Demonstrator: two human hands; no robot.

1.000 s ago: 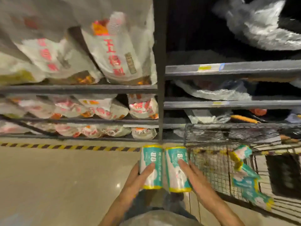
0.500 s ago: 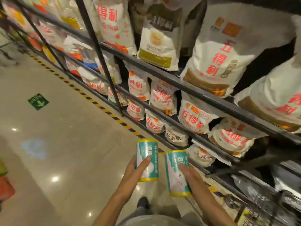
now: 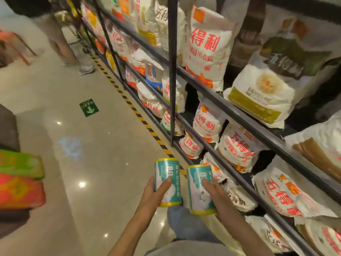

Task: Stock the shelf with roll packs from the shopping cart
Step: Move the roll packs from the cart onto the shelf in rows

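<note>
Mid-carry, by the look of it: two packs in hand, none placed. Left hand [image 3: 156, 193] wrapped round the left pack [image 3: 167, 182], thumb across its front, fingers curled behind. Right hand [image 3: 215, 193] gripping the right pack [image 3: 200, 189] the same way, thumb on the teal label. Both packs upright, just beside each other at about 6 o'clock in the view, held out over the floor [image 3: 103, 163] and short of the shelf [image 3: 239, 115].

Shelf running from 11 o'clock down to 4 o'clock, every visible tier full of flour bags [image 3: 208, 47] (white with red print, a few with green or brown panels). No teal packs on any tier in sight, and no obvious gap for them either, so the proper slot probably lies further along the aisle. Still to do, as a judgement: find that slot, set both packs in, go back for more. Cart out of view.

Against half a second ago: same grip on both packs, same spacing between them, but the view swung further left down the aisle. Another person's legs [image 3: 60, 39] now showing at 11 o'clock, plus red and green bundles [image 3: 20, 180] at 9 o'clock. Green arrow sticker [image 3: 89, 107] now nearer centre.
</note>
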